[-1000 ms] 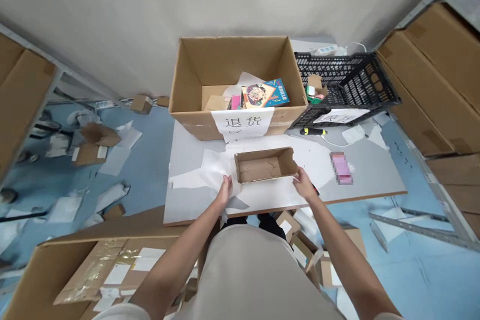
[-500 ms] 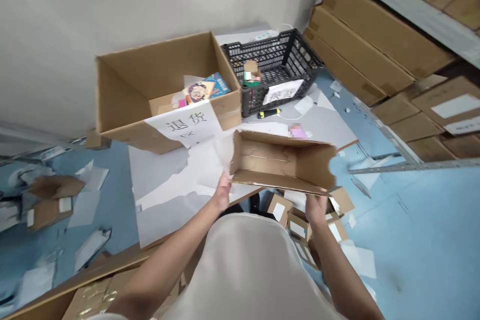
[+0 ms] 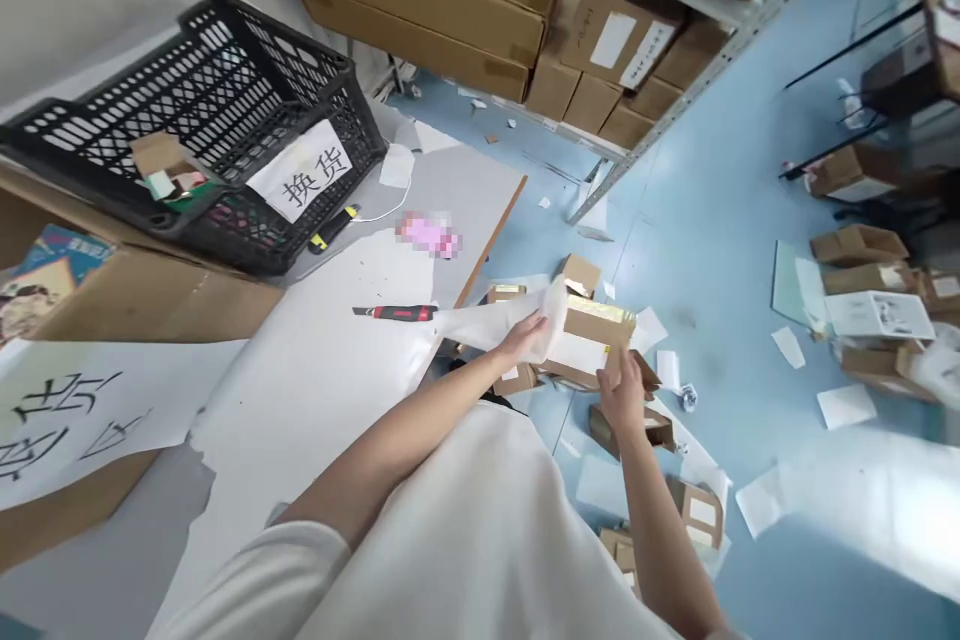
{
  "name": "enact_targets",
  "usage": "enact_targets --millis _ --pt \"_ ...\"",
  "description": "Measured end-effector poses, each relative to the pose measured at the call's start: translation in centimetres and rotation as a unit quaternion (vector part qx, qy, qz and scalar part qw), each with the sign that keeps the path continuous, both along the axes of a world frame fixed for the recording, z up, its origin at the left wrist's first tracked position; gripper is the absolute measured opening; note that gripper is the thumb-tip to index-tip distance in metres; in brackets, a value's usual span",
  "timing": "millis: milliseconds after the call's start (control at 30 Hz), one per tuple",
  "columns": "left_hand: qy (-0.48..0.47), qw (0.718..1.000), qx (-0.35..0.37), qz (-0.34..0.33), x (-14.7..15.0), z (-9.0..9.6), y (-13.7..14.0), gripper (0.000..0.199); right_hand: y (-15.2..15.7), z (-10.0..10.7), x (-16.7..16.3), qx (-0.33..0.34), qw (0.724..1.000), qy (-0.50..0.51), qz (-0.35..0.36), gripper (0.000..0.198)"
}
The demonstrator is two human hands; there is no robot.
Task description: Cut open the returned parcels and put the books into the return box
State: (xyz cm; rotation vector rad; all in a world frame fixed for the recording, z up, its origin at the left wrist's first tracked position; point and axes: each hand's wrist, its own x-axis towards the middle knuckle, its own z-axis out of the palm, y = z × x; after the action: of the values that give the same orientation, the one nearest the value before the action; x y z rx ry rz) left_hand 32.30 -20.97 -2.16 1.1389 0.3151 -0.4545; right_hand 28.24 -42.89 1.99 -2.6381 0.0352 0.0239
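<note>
My left hand [image 3: 525,335] is closed on a thin white packing sheet [image 3: 495,317], its fingers against the left part of a cardboard box [image 3: 577,348]. The sheet stretches from the table edge across the box's left end. With thumb and fingers, my right hand [image 3: 622,390] grips the box's right end. The box is beyond the table's edge, over the floor, with a white label and yellowish tape facing me. On the table lies a red and black utility knife [image 3: 394,313], left of the sheet, blade pointing left.
A black plastic crate [image 3: 225,120] with a paper sign stands on the table [image 3: 300,400], beside a large carton [image 3: 165,305]. A yellow and black cutter [image 3: 334,229] lies by the crate. Small boxes and paper litter the floor [image 3: 720,220]. A metal shelf [image 3: 637,155] holds cartons.
My view has swung right. The box has gone from above the table to beyond its edge, turned so its labelled face shows. My left hand now holds the white sheet.
</note>
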Motion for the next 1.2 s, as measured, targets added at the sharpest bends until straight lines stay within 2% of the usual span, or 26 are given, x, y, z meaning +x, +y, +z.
enact_targets --millis 100,167,233,300,367,433,500,567,667,733,767,833,933,967,1033,1200 --pt "-0.063 0.99 0.12 -0.045 -2.0 0.4 2.9 0.059 2.4 -1.2 -0.4 0.013 0.989 0.088 0.116 0.04" --pt "-0.093 0.981 0.168 -0.038 -4.3 1.0 6.1 0.05 4.6 -1.6 0.0 0.003 0.971 0.134 0.199 0.037" --pt "-0.08 0.974 0.21 0.035 -7.1 1.6 10.2 0.045 7.5 -1.9 1.3 -0.014 0.95 0.145 0.277 0.037" --pt "-0.022 0.953 0.255 0.159 -11.0 2.2 14.9 0.043 11.0 -2.3 3.3 -0.03 0.922 0.137 0.36 0.037" --pt "0.057 0.903 0.297 0.306 -16.2 2.8 19.0 0.04 15.4 -2.8 5.5 -0.043 0.881 0.117 0.456 0.036" --pt "0.134 0.826 0.321 0.444 -22.8 3.4 21.3 0.04 20.9 -3.0 7.4 -0.049 0.826 0.086 0.554 0.036" --pt "0.197 0.737 0.33 0.556 -30.3 3.9 21.2 0.042 27.7 -3.0 7.7 -0.049 0.76 0.053 0.646 0.036" --pt "0.248 0.644 0.329 0.644 -37.3 4.3 18.5 0.046 35.1 -2.6 5.4 -0.052 0.678 0.028 0.733 0.037" --pt "0.344 0.51 0.324 0.719 -45.6 4.5 11.7 0.047 44.3 -0.7 -3.4 -0.066 0.518 0.004 0.853 0.038" --pt "0.44 0.442 0.309 0.718 -49.5 4.1 6.7 0.046 47.6 1.1 -11.3 -0.081 0.402 -0.006 0.912 0.038" --pt "0.488 0.42 0.29 0.708 -51.2 3.6 4.5 0.045 48.4 2.1 -15.5 -0.092 0.344 -0.009 0.934 0.038" --pt "0.554 0.394 0.222 0.698 -54.3 2.3 0.7 0.042 48.5 3.5 -23.5 -0.107 0.236 -0.004 0.966 0.037" --pt "0.564 0.357 0.092 0.739 -58.9 -0.7 -2.6 0.038 46.6 3.6 -34.1 -0.122 0.107 0.039 0.986 0.037" --pt "0.555 0.339 0.057 0.757 -60.3 -1.8 -3.3 0.038 45.7 3.0 -37.1 -0.127 0.074 0.055 0.988 0.039" --pt "0.538 0.303 0.0 0.787 -62.8 -4.3 -4.3 0.044 44.1 1.2 -42.7 -0.14 0.025 0.078 0.987 0.044" --pt "0.461 0.222 -0.164 0.843 -65.7 -11.1 -6.1 0.063 40.9 -4.5 -55.6 -0.165 -0.048 0.096 0.981 0.058"
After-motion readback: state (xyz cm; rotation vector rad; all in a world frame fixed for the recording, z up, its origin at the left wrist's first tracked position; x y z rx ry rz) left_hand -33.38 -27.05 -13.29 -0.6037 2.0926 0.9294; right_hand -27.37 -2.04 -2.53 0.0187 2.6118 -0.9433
